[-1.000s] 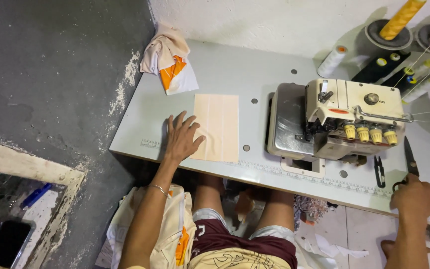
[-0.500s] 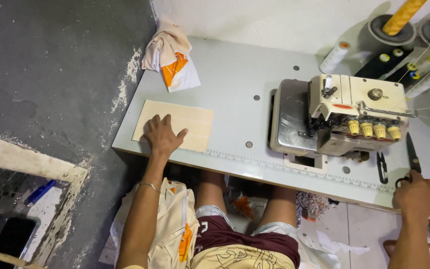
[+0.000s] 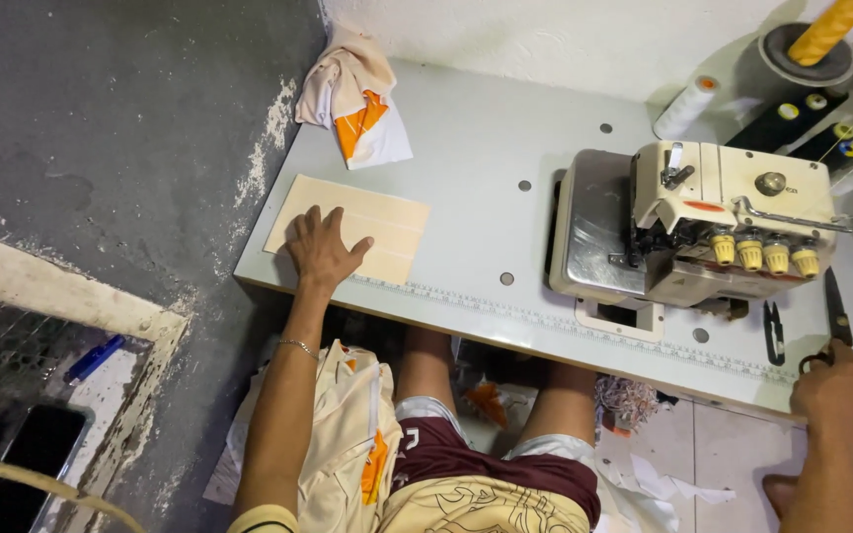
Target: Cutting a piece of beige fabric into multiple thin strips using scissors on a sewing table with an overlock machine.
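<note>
- A pale grey sewing table [image 3: 476, 148] is seen from above, set against a white wall at the top and beside a dark grey floor on the left; a ruler strip runs along its near edge.
- A cream sewing machine [image 3: 703, 227] is mounted on the right half of the table, with a row of yellow knobs along its front.
- A bundle of cream and orange cloth [image 3: 355, 99] is heaped at the far left corner of the table, well apart from the machine.
- More cream cloth [image 3: 352, 449] is draped over the person's lap, below the table edge.
- A flat cream fabric piece [image 3: 372, 222] is laid at the near left of the table, just short of the edge and near the bundle.
- The left hand [image 3: 323, 252] is pressed flat on the fabric piece, fingers spread and palm down; nothing is gripped.
- The right hand [image 3: 841, 393] is curled at the near right edge of the table, closed around the handles of black scissors [image 3: 834, 314], whose blades are pointed away across the table.
- A small black thread snip [image 3: 774, 334] is lying just left of the scissors.
- A white thread cone [image 3: 685, 107] and a yellow thread cone [image 3: 826, 30] are standing behind the machine.
</note>
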